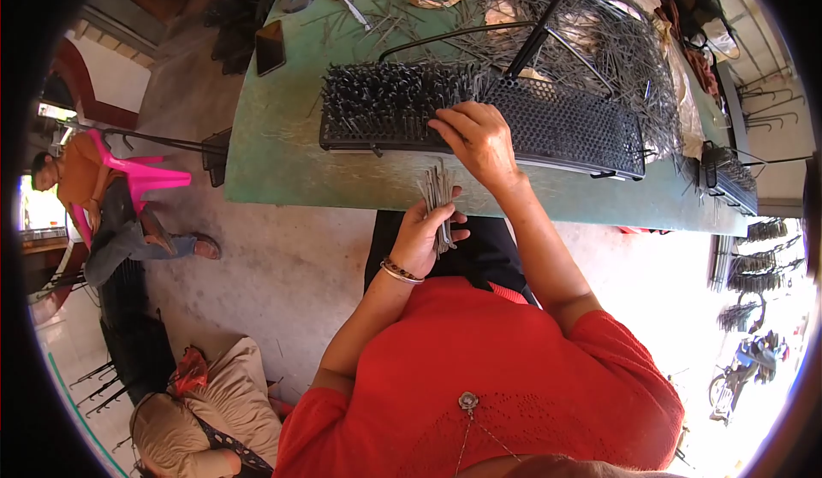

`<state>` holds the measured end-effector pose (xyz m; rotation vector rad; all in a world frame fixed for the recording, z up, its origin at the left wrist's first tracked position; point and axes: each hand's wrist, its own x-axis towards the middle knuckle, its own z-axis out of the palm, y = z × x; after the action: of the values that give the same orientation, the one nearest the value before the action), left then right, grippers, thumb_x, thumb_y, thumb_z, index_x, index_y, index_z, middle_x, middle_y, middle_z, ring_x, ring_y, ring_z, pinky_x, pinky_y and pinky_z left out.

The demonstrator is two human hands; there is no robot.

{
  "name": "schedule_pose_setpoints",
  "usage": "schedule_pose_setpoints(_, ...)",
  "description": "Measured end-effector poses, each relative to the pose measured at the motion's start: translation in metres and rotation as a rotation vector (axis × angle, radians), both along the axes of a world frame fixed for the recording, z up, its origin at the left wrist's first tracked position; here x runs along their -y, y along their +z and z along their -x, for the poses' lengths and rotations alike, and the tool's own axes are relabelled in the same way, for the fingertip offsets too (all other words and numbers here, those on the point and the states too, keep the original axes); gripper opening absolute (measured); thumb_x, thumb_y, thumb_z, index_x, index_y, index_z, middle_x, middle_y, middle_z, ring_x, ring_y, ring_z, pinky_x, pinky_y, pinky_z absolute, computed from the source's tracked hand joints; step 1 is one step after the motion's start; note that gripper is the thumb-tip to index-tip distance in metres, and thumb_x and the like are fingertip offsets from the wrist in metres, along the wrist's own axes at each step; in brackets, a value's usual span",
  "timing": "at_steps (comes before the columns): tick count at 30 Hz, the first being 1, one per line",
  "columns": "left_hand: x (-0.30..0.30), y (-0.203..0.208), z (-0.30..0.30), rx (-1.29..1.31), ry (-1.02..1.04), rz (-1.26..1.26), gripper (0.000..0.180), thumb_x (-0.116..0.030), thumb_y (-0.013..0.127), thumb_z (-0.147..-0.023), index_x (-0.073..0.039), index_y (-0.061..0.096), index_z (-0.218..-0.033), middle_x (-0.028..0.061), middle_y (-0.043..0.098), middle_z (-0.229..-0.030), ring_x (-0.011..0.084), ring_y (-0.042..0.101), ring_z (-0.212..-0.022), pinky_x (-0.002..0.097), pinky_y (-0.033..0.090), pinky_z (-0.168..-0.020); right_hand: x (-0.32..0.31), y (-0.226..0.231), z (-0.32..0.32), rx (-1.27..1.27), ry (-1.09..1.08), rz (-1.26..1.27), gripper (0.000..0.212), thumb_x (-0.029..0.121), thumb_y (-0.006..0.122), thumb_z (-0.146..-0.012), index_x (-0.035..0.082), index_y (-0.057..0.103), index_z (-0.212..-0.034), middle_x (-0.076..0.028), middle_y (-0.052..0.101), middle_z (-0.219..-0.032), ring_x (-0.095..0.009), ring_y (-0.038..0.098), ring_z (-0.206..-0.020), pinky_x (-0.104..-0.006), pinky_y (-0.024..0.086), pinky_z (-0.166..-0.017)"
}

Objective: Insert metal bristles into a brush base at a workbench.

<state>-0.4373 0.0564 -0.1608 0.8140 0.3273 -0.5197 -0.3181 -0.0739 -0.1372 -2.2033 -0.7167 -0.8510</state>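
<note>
My left hand [425,231] is closed round a bundle of thin grey metal rods [437,189], their ends fanning out above the fingers, just off the table's near edge. My right hand [478,140] reaches over a long black rack [565,127] full of small round holes. Its fingers are curled together at the rack; whatever is between the fingertips is hidden. Left of this hand, the rack is densely filled with upright dark rods [385,101]. To the right, the holes show bare.
A tangled heap of loose rods [591,37] lies on the green table [282,153] behind the rack, where a black bar frame [539,29] rises. A dark phone-like slab [270,47] lies far left. One person sits on a pink chair [141,174]; another [205,409] is at lower left.
</note>
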Motion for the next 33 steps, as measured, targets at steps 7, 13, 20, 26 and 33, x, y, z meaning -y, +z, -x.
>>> schedule_pose_setpoints(7,-0.002,0.001,0.0,0.02,0.08,0.037,0.029,-0.013,0.054,-0.09,-0.002,0.053,-0.117,0.0032,0.058,-0.11,0.0128,0.059,-0.085,0.031,0.055,-0.067,0.011,0.014,0.03,-0.591,0.146,-0.184,0.016,0.012,0.07,-0.079,-0.001,0.067,-0.087,-0.009,0.064,-0.078,-0.015,0.061,-0.063,-0.0243,0.046,-0.051)
schedule_pose_setpoints(13,0.002,0.004,-0.001,0.026,0.09,0.087,0.024,-0.014,0.054,-0.091,-0.004,0.055,-0.113,0.0025,0.059,-0.102,0.0132,0.06,-0.084,0.0316,0.056,-0.067,0.013,0.002,0.042,-1.07,0.229,-0.451,0.018,0.015,0.069,-0.081,-0.003,0.068,-0.085,-0.005,0.064,-0.07,-0.008,0.057,-0.057,-0.0234,0.045,-0.051)
schedule_pose_setpoints(20,0.002,-0.001,0.0,0.035,0.119,0.005,0.019,-0.019,0.056,-0.091,-0.006,0.057,-0.105,0.0016,0.06,-0.091,0.0127,0.06,-0.082,0.0295,0.055,-0.063,0.018,0.0,0.039,-1.016,0.151,-0.406,0.022,0.019,0.07,-0.081,-0.003,0.069,-0.082,-0.004,0.064,-0.066,-0.007,0.055,-0.06,-0.0222,0.043,-0.053)
schedule_pose_setpoints(26,0.0,-0.007,0.001,0.062,0.09,-0.057,0.021,-0.02,0.06,-0.089,-0.006,0.057,-0.104,-0.0006,0.058,-0.086,0.0099,0.058,-0.077,0.0261,0.053,-0.061,0.015,-0.002,0.033,-1.088,0.122,-0.541,0.023,0.02,0.069,-0.082,-0.003,0.069,-0.085,-0.003,0.064,-0.069,-0.007,0.055,-0.062,-0.0221,0.043,-0.056)
schedule_pose_setpoints(33,-0.001,-0.008,0.001,0.076,0.06,-0.044,0.023,-0.02,0.059,-0.09,-0.005,0.057,-0.107,-0.0009,0.057,-0.084,0.0088,0.057,-0.075,0.0229,0.05,-0.059,0.005,0.024,0.021,-0.899,0.099,-0.835,0.021,0.017,0.064,-0.086,-0.004,0.064,-0.089,-0.003,0.064,-0.073,-0.007,0.057,-0.064,-0.021,0.046,-0.059)
